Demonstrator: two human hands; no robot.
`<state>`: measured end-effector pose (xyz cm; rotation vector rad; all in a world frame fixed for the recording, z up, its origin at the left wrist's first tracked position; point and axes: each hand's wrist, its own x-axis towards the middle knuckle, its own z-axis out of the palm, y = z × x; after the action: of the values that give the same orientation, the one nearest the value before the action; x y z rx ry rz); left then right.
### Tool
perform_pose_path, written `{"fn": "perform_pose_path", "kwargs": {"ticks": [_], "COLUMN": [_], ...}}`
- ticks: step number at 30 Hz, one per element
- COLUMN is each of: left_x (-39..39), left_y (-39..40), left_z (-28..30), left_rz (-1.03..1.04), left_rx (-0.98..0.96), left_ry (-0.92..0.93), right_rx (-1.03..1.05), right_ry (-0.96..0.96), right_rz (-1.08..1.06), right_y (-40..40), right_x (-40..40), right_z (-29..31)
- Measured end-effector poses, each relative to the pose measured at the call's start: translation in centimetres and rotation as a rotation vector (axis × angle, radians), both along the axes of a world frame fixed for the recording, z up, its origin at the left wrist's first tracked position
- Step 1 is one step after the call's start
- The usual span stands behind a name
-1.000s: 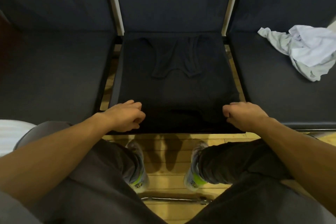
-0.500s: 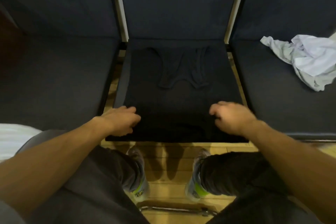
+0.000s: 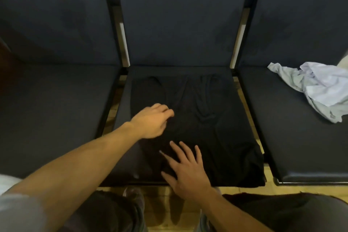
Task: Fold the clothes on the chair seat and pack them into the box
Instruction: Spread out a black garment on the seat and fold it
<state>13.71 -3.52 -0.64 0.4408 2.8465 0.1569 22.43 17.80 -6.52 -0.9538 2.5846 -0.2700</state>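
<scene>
While I lean over the middle chair seat (image 3: 124, 118), head view: black top (image 3: 197, 128) lies spread flat across it, neck and straps toward 12 o'clock, hem bunched at the front edge near 5 o'clock.

My left hand (image 3: 150, 122) sits at about 9 o'clock on the cloth, knuckles up, fingers (image 3: 165, 112) curled and drawn together at the fabric; blurred, so I cannot tell whether they pinch a fold or only touch it.

My right hand (image 3: 185, 171) is at 6 o'clock, palm down, fingers spread wide and flat on the top, gripping nothing.

Crumpled pale shirt (image 3: 320, 88) on the neighbouring seat (image 3: 282, 137) at 3 o'clock, well apart from the black top.

Wooden floor (image 3: 160, 218) below, between my knees. No box in this view.
</scene>
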Motion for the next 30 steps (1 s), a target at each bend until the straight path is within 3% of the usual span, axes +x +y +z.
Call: {"fn": "perform_pose_path", "kwargs": {"ticks": [3,6,11,13,18,20,22,26,28,30], "left_x": [-1.8,-0.9,3.7,5.2,7.4,7.9,7.7,5.9,4.7,3.2], "left_y": [-3.4,-5.7,-6.5,-6.7,-5.4,-5.2,-5.0,-5.1,-5.4,-5.5], "left_z": [-1.0,-0.7,0.3,0.3,-1.0,-1.5,-0.5,1.6,2.3,2.3], "left_rz": [0.100,0.149,0.009,-0.030,-0.184,-0.126,0.061,0.286,0.272,0.240], "left_rx": [-0.204,-0.274,-0.455,-0.458,-0.388,-0.299,-0.064,0.278,0.363,0.294], "left_ry": [-0.126,-0.228,-0.315,-0.263,-0.054,-0.044,-0.100,-0.157,-0.154,-0.212], "right_rx": [-0.034,-0.082,-0.192,-0.157,-0.046,-0.048,-0.087,-0.286,-0.546,-0.746], "right_ry": [-0.043,-0.074,-0.075,-0.064,0.017,0.144,0.173,-0.207,-0.393,-0.474], "right_rz": [0.128,0.225,0.170,0.172,0.161,0.134,0.117,-0.032,-0.305,-0.656], "right_y": [2.2,4.3,7.3,8.4,9.5,8.8,8.0,8.1,8.5,8.8], "right_x": [-2.2,-5.4,-9.9,-10.8,-10.4,-9.2,-8.1,-8.0,-9.1,-10.2], "right_z": [0.2,0.6,1.5,1.9,2.3,2.2,2.4,3.5,3.9,4.7]}}
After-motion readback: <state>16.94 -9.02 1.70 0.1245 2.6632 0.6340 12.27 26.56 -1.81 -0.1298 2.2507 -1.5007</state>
